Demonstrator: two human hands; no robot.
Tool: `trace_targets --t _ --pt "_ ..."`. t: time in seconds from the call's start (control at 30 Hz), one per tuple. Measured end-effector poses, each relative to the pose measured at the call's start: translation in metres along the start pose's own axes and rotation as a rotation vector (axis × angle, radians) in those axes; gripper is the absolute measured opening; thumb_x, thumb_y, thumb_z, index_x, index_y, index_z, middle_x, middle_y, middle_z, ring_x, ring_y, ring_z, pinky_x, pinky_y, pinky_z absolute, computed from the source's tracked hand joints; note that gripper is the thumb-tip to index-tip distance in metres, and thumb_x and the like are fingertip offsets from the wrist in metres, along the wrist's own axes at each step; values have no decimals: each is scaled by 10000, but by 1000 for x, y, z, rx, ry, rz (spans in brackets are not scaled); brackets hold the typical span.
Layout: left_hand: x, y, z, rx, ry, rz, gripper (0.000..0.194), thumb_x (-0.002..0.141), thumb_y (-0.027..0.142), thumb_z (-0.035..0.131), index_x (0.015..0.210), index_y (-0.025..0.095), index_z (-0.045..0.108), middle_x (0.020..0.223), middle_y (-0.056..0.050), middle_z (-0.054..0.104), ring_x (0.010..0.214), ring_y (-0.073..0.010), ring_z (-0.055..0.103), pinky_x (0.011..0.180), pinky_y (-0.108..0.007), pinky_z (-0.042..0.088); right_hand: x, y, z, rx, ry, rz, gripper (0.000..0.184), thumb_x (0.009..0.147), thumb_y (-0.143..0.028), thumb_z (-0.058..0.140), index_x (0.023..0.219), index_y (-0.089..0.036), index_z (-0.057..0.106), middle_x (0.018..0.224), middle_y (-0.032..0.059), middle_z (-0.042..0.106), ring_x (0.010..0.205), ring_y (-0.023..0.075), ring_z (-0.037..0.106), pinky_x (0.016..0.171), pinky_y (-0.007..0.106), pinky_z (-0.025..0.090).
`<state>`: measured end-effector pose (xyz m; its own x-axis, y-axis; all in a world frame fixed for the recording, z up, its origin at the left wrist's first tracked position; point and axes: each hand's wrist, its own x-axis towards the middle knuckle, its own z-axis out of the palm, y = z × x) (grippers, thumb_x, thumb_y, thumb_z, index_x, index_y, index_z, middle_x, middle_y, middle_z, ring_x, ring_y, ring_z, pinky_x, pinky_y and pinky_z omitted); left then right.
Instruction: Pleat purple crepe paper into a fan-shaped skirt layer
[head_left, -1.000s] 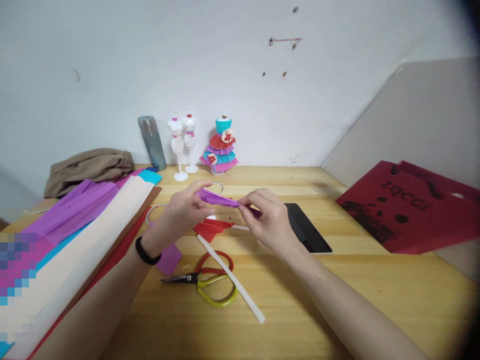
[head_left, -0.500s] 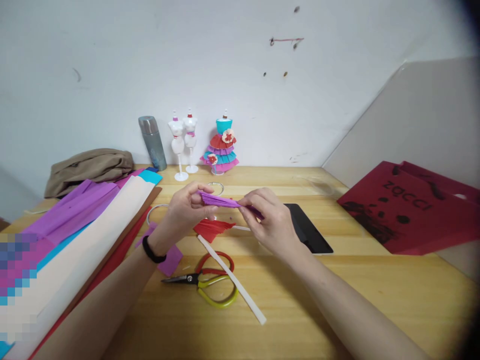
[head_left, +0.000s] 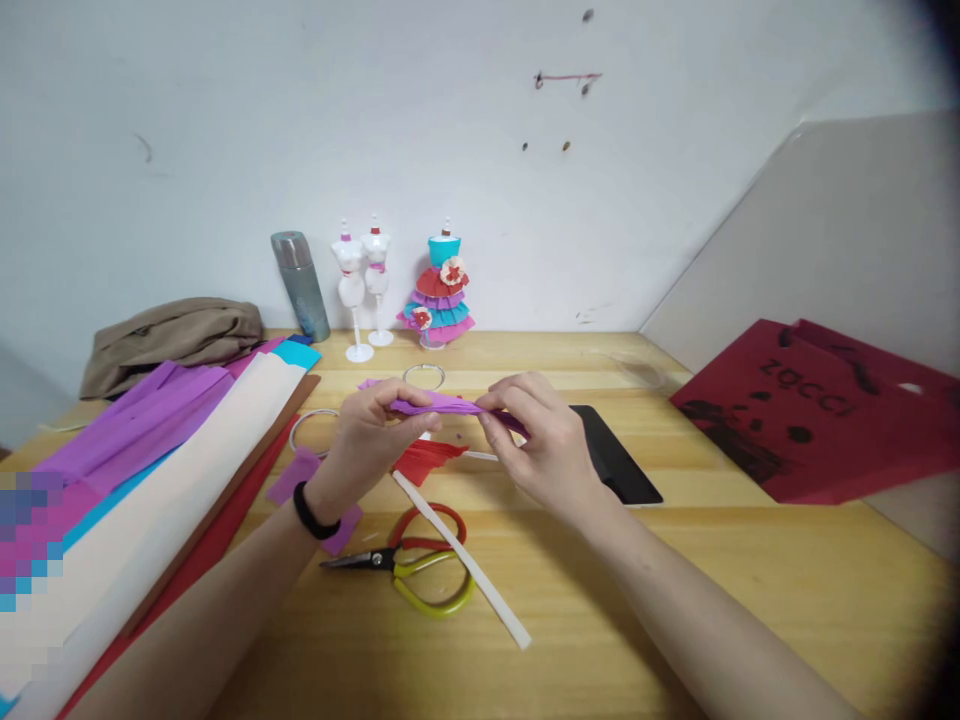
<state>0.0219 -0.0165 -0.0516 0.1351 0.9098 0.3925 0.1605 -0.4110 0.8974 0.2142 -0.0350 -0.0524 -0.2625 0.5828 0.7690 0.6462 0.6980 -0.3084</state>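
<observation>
A folded strip of purple crepe paper (head_left: pixel 450 404) stretches between my two hands above the table. My left hand (head_left: pixel 379 430) pinches its left part between thumb and fingers. At the gathered middle, my right hand (head_left: pixel 536 430) grips it, and the rest runs under my right fingers. Below the hands lies a piece of pleated red crepe paper (head_left: pixel 427 460). A white strip (head_left: pixel 465 560) rests across the handles of scissors (head_left: pixel 431 565) with one red and one yellow-green loop. Purple paper scraps (head_left: pixel 296 475) lie beside my left wrist.
Long crepe paper sheets (head_left: pixel 172 450) cover the left side. A bottle (head_left: pixel 301 285), two bare white mannequins (head_left: pixel 350 290) and a mannequin in a ruffled paper dress (head_left: pixel 442 290) stand by the wall. A black tablet (head_left: pixel 619 455) and red bag (head_left: pixel 810 420) are right; metal rings (head_left: pixel 424 377) lie behind my hands.
My left hand has shifted slightly left and down, with its fingers closing further over the purple paper. The paper's left end now spreads out behind those fingers. My right hand keeps its grip.
</observation>
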Motion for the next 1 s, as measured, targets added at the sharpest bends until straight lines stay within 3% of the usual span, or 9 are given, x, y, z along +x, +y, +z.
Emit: trace_targets --t 0.13,0.23,0.33,0.5,0.7,0.9,1.0 --pt "1 4 -1 79 8 79 65 688 219 717 695 172 672 647 3 677 600 -130 615 565 -239 510 -1 1 0 2 -7 20 115 873 -132 506 818 -200 581 755 62 591 728 193 540 644 327 446" --pt "1 4 -3 72 -1 77 158 670 234 737 811 172 701 758 -17 717 684 -153 652 626 -259 540 0 2 0 -14 -16 1 120 879 -132 499 823 -198 582 761 68 596 733 197 542 647 332 446" --pt "2 3 -4 33 -17 30 241 651 230 761 875 159 708 831 -45 731 751 -173 673 694 -284 560 0 2 -1 -28 -23 -12 126 887 -133 491 831 -198 583 769 73 601 748 202 548 657 336 449" --pt "2 3 -4 -107 -61 -63 213 649 234 770 827 132 712 735 -38 720 598 -135 646 608 -268 564 0 2 -1 -39 -40 -14 139 896 -140 481 838 -204 591 784 75 606 763 207 553 666 345 450" --pt "2 11 -3 -152 -86 -102 195 624 211 778 800 144 729 721 -35 729 580 -125 639 562 -237 547 0 4 -2 -37 -41 -48 148 904 -121 477 851 -199 591 805 82 622 780 206 561 690 350 456" --pt "1 6 -2 -48 -55 35 81 701 232 729 756 176 748 680 -18 732 549 -125 635 539 -228 536 2 3 -4 7 -47 24 132 904 -158 495 835 -203 598 776 60 597 745 188 559 659 322 463" --pt "0 3 -5 81 3 195 81 718 205 728 795 201 756 732 -11 748 625 -142 668 602 -237 553 2 3 -5 66 -40 68 103 892 -164 516 884 -203 612 802 58 591 764 187 572 677 325 486"
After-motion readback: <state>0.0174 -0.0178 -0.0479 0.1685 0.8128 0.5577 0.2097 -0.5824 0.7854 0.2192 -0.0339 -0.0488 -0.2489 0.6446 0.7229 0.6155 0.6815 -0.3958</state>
